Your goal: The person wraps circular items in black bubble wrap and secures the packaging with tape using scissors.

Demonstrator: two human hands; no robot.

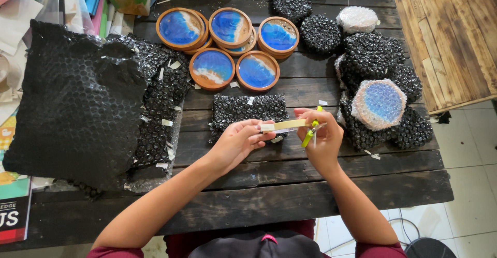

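Tape strip (282, 125) pinched by left hand (239, 141), right hand (322, 140) gripping scissors (310, 132), bare table edge (290, 196) below.

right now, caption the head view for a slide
Left hand holds a tape strip, right hand holds scissors over a bubble-wrapped parcel.

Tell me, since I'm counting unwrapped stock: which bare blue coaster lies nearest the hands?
The round wooden-rimmed blue resin coaster at the front right of the group, just above the black bubble-wrapped parcel; the others sit farther back or left.
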